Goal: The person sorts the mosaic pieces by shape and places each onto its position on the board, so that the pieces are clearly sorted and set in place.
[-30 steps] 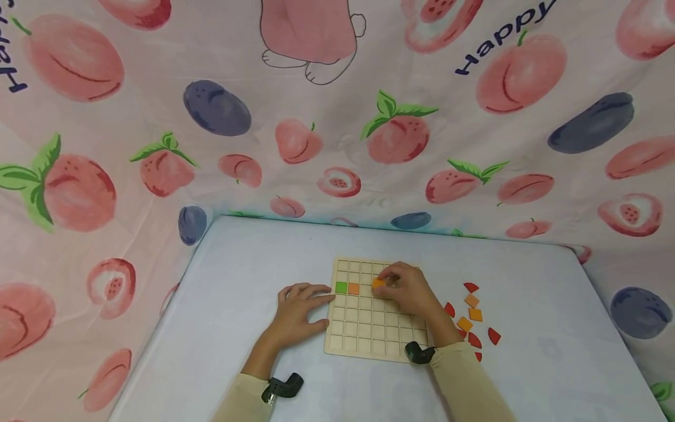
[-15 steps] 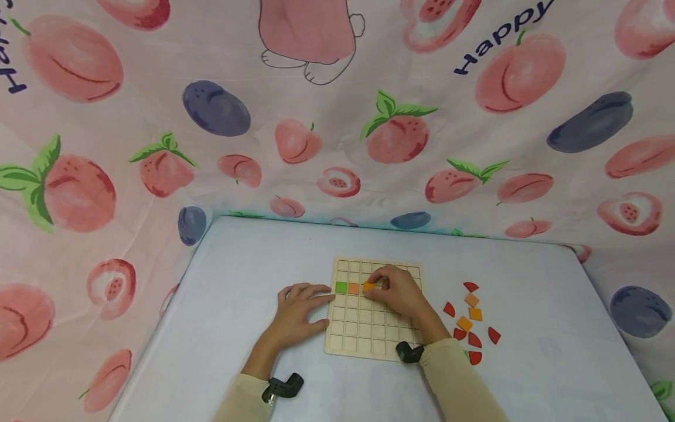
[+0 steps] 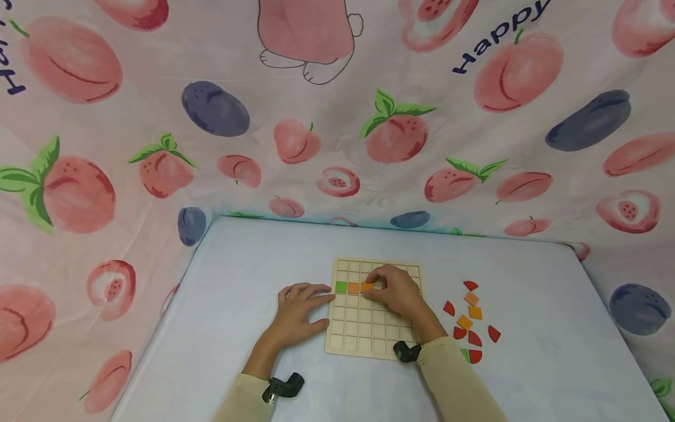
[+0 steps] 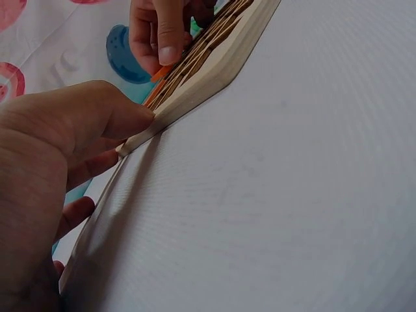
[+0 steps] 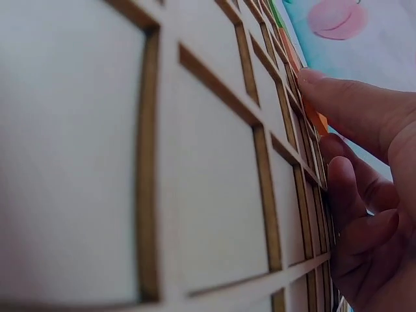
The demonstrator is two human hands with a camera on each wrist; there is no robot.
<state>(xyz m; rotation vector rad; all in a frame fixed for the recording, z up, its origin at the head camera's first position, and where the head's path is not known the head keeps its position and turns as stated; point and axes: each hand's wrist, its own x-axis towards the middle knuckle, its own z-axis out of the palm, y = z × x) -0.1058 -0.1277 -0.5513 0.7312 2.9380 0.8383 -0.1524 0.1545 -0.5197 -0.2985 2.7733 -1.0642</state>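
A wooden grid board (image 3: 350, 328) lies on the white table. In its third row sit a green square tile (image 3: 341, 287) and a light orange square tile (image 3: 354, 288), side by side. My right hand (image 3: 399, 292) pinches a yellow-orange square tile (image 3: 366, 286) at the cell just right of them; the right wrist view shows that tile's edge (image 5: 318, 118) by the thumb and fingers. Whether it lies fully in the cell, I cannot tell. My left hand (image 3: 296, 313) rests at the board's left edge with fingers spread, its thumb (image 4: 133, 117) touching the rim.
Right of the board lie several loose pieces: red quarter-round tiles (image 3: 474, 339), orange squares (image 3: 475, 313) and a green piece (image 3: 465, 355) beside a red one. A fruit-print cloth (image 3: 337, 146) hangs behind the table.
My right hand has moved left along the third row with the yellow-orange tile, up to the light orange tile, and lowered it slightly. The left hand has stayed still.
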